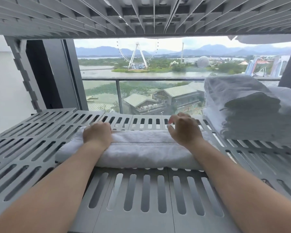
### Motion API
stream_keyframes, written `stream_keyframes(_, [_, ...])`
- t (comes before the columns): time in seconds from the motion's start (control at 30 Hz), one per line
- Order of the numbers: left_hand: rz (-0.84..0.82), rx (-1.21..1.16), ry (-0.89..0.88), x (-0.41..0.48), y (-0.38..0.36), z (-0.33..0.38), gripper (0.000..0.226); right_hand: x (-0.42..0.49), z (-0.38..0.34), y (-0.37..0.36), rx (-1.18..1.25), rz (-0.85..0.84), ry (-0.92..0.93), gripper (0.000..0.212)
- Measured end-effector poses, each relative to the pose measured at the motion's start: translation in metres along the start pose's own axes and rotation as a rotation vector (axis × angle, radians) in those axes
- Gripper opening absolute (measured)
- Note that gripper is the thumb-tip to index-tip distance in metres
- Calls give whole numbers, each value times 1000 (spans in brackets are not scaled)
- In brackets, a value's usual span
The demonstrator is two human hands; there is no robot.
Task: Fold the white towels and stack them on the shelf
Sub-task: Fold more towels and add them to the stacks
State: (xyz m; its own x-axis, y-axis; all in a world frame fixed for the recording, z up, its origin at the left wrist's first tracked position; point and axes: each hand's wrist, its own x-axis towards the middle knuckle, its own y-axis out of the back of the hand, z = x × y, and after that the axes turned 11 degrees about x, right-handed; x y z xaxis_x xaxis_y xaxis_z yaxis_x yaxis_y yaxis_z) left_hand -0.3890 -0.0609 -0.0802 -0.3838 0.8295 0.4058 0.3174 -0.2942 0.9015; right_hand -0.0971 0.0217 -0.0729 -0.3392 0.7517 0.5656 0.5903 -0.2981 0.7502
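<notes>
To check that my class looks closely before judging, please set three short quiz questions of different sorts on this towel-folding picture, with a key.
1. True or false: the towel stack stands on the slotted shelf, to the right of the folded towel.
2. Where is the left hand? A) in the air B) on the folded towel, fingers curled over its far edge C) on the towel stack
3. Fill in: the right hand holds ____.
Key: 1 true; 2 B; 3 nothing.
</notes>
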Motion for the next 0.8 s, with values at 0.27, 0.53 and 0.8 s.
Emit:
stream_keyframes(0.27, [-12,-86,8,-5,18,14,39,-20,-1,2,-91,-77,131,19])
stream_keyframes(0.53, [-323,-283,-384,-43,36,94,48,-28,4,17,3,-365,-164,33])
stream_keyframes(0.8, [-409,-181,-416,-47,19,101,71,-66,21,35,-188,45,-415,31])
